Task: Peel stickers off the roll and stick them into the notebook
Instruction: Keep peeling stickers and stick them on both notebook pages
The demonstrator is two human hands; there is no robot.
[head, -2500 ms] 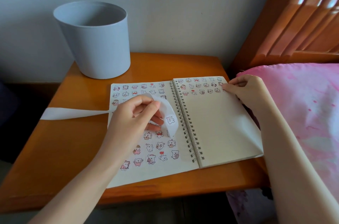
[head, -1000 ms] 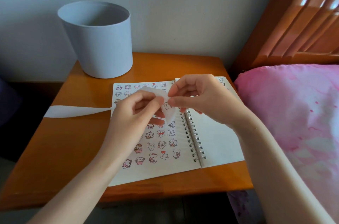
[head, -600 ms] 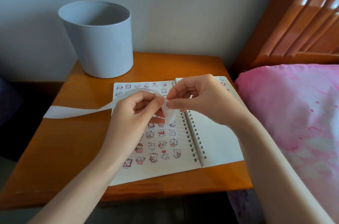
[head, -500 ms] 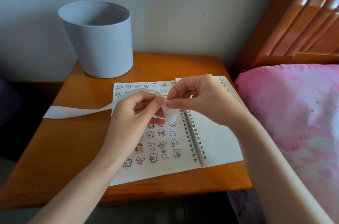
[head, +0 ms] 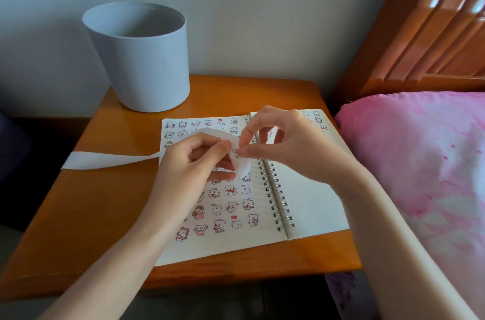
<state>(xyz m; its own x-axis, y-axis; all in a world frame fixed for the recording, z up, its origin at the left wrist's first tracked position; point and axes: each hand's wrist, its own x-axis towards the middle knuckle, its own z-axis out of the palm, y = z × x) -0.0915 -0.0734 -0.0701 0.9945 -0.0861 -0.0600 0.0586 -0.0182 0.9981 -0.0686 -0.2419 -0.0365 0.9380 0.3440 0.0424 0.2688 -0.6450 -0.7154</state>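
Hands meet mid-frame over the open notebook (head: 231,238): left hand (head: 191,170) grips the sticker strip (head: 110,161), right hand (head: 286,144) pinches its sticker (head: 237,153).

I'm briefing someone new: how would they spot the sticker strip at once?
Find the orange bedside table. Above the open spiral notebook, the left hand and right hand pinch the sticker strip. It alone is a narrow white ribbon, trailing left to the table's edge.

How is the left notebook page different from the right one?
The left page is nearly full of little cartoon stickers; the right page has some only along its top. The sticker strip crosses the left page, not the right page. Both are white, joined by the spiral.
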